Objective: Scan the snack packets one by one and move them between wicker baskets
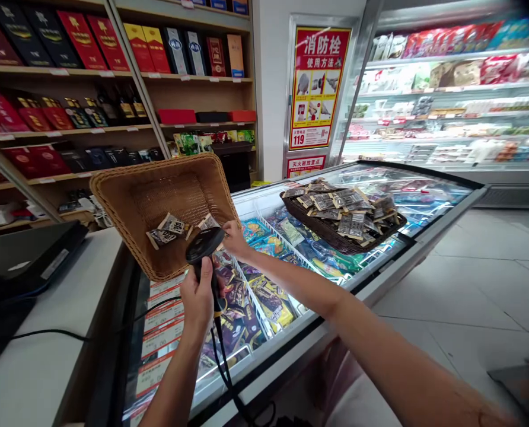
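My right forearm [380, 356] stretches in from four o'clock; my left hand [197, 299] is closed round a black scanner [206, 243].

I hold the scanner upright toward eight o'clock, its cable [222, 356] hanging below my fist. At nine o'clock the tan wicker basket [128, 201] tilts open toward me, a few small sachets [172, 225] lying inside. My right hand [236, 242] is at its right edge; the scanner head covers my fingertips, so I cannot tell whether they grip anything. At three o'clock, a dark basket [320, 233] heaped with similar sachets rests on the freezer [384, 276].
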`<state>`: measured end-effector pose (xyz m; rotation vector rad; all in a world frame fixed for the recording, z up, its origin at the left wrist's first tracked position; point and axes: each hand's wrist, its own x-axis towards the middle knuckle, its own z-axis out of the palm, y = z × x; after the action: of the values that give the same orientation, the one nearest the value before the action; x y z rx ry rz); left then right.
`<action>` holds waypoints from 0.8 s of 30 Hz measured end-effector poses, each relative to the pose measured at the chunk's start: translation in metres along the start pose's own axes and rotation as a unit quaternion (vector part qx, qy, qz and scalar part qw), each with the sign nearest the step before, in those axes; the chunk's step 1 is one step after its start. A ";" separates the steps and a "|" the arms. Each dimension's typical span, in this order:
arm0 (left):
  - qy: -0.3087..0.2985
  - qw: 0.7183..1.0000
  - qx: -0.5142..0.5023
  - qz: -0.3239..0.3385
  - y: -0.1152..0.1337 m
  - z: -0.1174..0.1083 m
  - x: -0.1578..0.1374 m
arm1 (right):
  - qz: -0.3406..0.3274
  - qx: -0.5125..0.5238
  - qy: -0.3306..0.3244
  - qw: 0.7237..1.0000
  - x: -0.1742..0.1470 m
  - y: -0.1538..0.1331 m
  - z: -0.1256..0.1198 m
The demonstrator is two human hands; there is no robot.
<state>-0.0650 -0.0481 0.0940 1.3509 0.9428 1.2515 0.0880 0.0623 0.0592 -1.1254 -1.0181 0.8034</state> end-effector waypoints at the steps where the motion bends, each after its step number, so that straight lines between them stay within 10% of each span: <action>1: 0.001 1.000 -0.002 -0.005 0.000 0.001 0.000 | 0.029 0.040 0.022 0.999 -0.004 -0.001 -0.014; 7: -0.033 0.999 0.015 -0.016 -0.003 0.006 0.000 | 0.129 0.219 0.100 0.962 -0.038 -0.003 -0.087; 17: -0.171 0.975 0.140 -0.031 -0.015 0.012 -0.007 | 0.109 0.180 0.197 0.958 -0.029 -0.003 -0.123; 24: -0.174 0.977 0.120 -0.028 -0.014 0.011 -0.006 | 0.129 0.089 0.066 0.985 -0.027 0.001 -0.139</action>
<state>-0.0538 -0.0531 0.0796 1.6570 0.8941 0.8387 0.2093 -0.0077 0.0373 -1.1528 -0.6829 0.9916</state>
